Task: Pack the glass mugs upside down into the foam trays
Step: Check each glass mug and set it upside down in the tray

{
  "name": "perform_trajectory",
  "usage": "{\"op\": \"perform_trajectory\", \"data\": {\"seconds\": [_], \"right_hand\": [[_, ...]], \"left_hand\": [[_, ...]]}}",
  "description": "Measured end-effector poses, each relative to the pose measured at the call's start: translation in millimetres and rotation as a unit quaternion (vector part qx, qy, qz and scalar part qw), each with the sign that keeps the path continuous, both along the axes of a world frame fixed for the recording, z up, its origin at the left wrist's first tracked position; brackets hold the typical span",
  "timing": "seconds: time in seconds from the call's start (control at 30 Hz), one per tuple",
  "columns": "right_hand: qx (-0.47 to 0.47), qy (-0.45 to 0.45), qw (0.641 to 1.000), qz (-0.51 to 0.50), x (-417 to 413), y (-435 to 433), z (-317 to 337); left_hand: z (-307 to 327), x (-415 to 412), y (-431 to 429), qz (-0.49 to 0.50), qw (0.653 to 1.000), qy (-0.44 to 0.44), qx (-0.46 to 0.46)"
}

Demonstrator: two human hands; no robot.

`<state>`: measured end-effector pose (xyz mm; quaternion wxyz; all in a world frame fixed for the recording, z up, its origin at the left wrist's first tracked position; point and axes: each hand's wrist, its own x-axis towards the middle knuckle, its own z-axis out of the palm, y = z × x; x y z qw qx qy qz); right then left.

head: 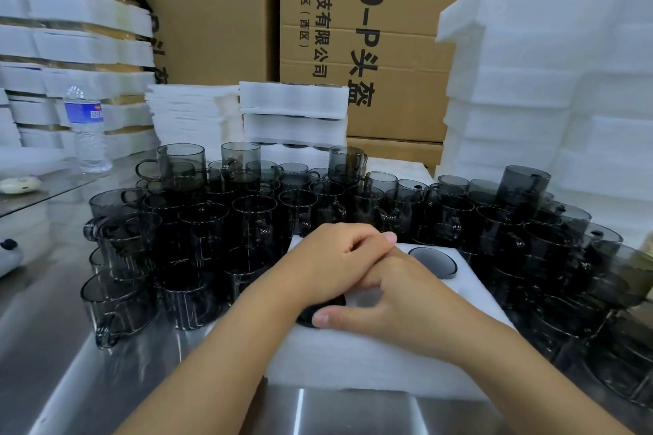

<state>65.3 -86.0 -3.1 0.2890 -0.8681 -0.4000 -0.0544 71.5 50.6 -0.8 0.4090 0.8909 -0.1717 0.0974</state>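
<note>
From the head camera I see a white rectangular foam tray [353,357] lying on the shiny steel table [70,364], and both hands are stacked on top of it. The left hand [332,258] rests with relaxed fingers across the right hand [395,297], gripping nothing. The right thumb [328,318] lies flat on the dark round base of a smoky glass mug [307,314] sunk in the tray's near left pocket. Its fingers are covered, so I cannot tell their curl. A second inverted mug base [433,261] shows in the tray's far right pocket, just beyond the hands. Loose smoky glass mugs [205,222] crowd the tray's left, far and right sides.
</note>
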Motion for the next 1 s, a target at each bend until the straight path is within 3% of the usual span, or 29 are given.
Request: {"op": "perform_trajectory", "data": {"seconds": [0.37, 0.57, 0.7, 0.77, 0.83, 1.0], "right_hand": [[-0.024, 0.010, 1.000, -0.015, -2, -1, 4], [0.170, 0.040, 0.981, -0.085, 3, -3, 9], [0.297, -0.077, 0.929, -0.208, 21, -25, 24], [0.276, -0.178, 0.895, -0.302, 35, -45, 39], [0.207, -0.222, 0.869, -0.390, 51, -67, 52], [0.059, -0.155, 0.836, -0.523, 84, -101, 70]], "left_hand": [[-1, 2, 3, -0.024, 0.999, 0.013, -0.024], [2, 5, 6, -0.040, 0.992, 0.040, -0.116], [-1, 9, 7, -0.038, 0.988, 0.065, -0.133], [-3, 10, 8, -0.037, 0.990, 0.066, -0.115], [-4, 12, 9, -0.035, 0.991, 0.066, -0.110], [-2, 13, 9, -0.021, 0.989, 0.078, -0.122]]}}
